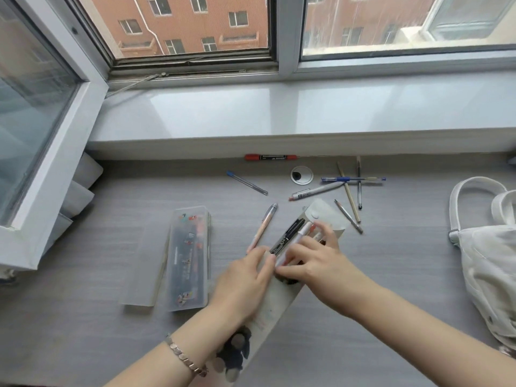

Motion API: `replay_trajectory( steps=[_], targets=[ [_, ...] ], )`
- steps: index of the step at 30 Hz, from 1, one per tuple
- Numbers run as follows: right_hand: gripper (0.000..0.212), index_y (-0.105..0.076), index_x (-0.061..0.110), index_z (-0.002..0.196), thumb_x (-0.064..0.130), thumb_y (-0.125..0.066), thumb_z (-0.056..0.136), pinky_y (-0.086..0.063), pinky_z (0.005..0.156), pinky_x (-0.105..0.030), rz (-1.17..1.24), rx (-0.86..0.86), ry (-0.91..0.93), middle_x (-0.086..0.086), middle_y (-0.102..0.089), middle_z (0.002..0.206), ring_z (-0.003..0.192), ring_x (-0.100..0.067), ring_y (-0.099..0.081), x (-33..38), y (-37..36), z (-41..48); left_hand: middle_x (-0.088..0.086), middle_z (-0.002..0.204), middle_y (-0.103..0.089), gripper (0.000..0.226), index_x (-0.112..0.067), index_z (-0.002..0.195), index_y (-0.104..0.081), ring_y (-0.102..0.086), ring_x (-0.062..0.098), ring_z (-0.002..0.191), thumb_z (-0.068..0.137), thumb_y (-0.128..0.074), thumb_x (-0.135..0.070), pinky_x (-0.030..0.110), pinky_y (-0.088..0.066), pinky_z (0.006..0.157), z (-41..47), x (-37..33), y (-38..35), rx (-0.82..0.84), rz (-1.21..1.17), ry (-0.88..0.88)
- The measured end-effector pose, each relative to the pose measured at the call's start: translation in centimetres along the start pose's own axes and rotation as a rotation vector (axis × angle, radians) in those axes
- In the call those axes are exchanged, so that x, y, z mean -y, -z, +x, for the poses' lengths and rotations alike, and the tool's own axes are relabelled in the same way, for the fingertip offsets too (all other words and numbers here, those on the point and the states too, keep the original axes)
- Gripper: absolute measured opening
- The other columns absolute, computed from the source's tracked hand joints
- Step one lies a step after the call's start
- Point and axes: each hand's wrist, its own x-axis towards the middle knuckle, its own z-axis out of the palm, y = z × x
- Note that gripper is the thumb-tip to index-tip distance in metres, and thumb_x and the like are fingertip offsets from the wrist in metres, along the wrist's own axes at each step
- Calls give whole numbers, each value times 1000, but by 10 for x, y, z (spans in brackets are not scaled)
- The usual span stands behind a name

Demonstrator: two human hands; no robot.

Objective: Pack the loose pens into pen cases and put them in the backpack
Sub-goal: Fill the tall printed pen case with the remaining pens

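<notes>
pen case [282, 300] diagonal, mouth up-right

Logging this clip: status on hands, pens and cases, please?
Left hand steadies soft pen case; right hand pushes pens in. Eight pens loose on desk. Clear case open, backpack waiting. Nothing blocking.

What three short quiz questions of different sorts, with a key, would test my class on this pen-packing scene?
1. True or false: the red marker lies against the sill.
2. Which hand pushes pens into the soft case? A left B right
3. Fill in: the plastic case lies ____ of the soft case.

Key: 1 true; 2 B; 3 left.
</notes>
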Motion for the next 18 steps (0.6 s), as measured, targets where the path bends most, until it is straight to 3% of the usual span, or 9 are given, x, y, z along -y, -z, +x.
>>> replay_trajectory(
  steps=[2,5,8,10,12,14,18],
  targets=[
    [38,-66,34,87,5,-54,65,-25,103,-58,92,16,24,9,-63,81,85,-16,-59,6,-5,0,5,117,-65,30,-29,120,-53,-57,26,112,98,-37,-39,31,-43,84,-1,-1,1,-17,2,-16],
    [34,-58,35,105,22,-58,74,-17,104,-59,366,-90,-111,6,-63,104,108,-11,-46,-4,-7,-3,4,114,-67,30,-29,120,-54,-58,24,110,98,-37,-40,31,-45,86,-1,4,3,-20,-22,-27],
    [31,-65,18,107,13,-61,76,-27,107,-56,462,-188,-235,-4,-62,114,116,-10,-45,-14,-9,-9,3,112,-67,30,-32,120,-54,-59,23,107,97,-37,-41,32,-46,87,0,9,3,-22,-26,-19],
    [30,-66,12,107,11,-61,77,-27,110,-49,387,-245,-321,-7,-61,122,121,-14,-41,-16,-10,-10,4,110,-67,29,-32,118,-54,-59,25,105,97,-36,-41,33,-46,87,-1,10,1,-15,-11,-8],
    [29,-66,12,108,10,-60,80,-20,103,-32,315,-310,-492,-7,-59,124,122,-17,-41,-19,-6,-11,5,109,-67,29,-32,117,-53,-59,27,104,97,-34,-42,33,-47,85,-2,10,-1,-1,37,-11],
    [28,-65,11,111,6,-60,84,-24,93,-29,308,-280,-661,-6,-61,120,119,-22,-48,-22,1,-9,5,112,-67,30,-32,118,-52,-59,28,105,97,-33,-43,34,-47,84,-3,10,-2,9,79,-23],
    [34,-54,8,126,10,-47,93,-30,95,-17,560,-70,-765,-7,-55,126,121,-19,-47,-21,7,0,6,113,-66,30,-32,120,-51,-59,27,105,98,-33,-43,34,-47,85,-3,7,-4,23,75,-19]
  ],
)
